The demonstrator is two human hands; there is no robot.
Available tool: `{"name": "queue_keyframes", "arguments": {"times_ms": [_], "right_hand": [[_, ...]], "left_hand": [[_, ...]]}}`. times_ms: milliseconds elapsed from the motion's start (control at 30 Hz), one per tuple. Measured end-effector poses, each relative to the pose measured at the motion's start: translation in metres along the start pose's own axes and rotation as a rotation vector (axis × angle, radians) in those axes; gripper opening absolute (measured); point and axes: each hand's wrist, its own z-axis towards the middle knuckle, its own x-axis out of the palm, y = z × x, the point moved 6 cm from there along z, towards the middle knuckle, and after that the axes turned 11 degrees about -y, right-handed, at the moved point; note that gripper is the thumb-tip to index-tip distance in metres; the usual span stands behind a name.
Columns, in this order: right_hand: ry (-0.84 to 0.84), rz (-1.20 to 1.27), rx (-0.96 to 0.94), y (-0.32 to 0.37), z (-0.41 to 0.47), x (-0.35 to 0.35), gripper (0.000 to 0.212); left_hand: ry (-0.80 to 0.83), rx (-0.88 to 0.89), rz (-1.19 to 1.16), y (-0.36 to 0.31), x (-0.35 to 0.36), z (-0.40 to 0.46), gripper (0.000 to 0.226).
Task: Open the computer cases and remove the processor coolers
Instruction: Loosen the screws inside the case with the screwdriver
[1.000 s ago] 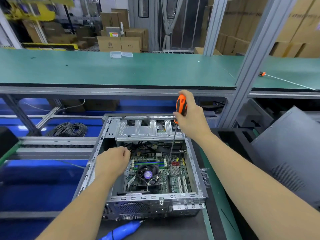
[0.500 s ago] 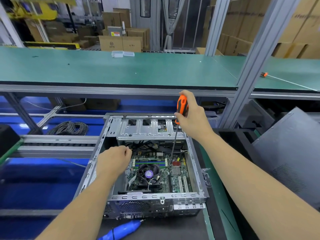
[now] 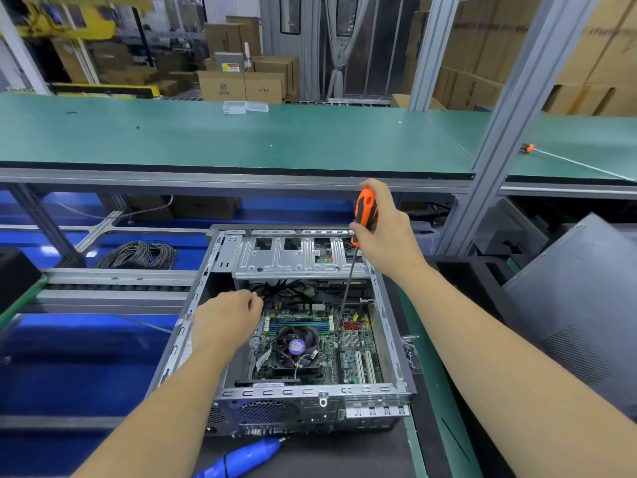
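The right hand gripped a screwdriver by its orange-and-black handle, its thin steel shaft slanting into the open sheet-metal computer case. The left hand, fingers curled, reached among black cables beside the round-fanned processor cooler; what it held could not be told.

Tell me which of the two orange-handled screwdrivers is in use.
The orange-and-black screwdriver gripped by the right hand, its shaft reaching down into the open computer case. The other screwdriver lies untouched on the green bench at far right.

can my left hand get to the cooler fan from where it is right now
Probably yes. The left hand sits inside the open case, just left of the cooler fan. The fan's top is uncovered, and the screwdriver shaft comes down on its far right side.
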Motion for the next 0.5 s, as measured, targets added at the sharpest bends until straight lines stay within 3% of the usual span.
{"name": "queue_keyframes", "arguments": {"times_ms": [500], "right_hand": [[-0.028, 0.005, -0.007, -0.0009, -0.0003, -0.0049, 0.066]], "left_hand": [[0.01, -0.011, 0.009, 0.0001, 0.0012, 0.0004, 0.05]]}}
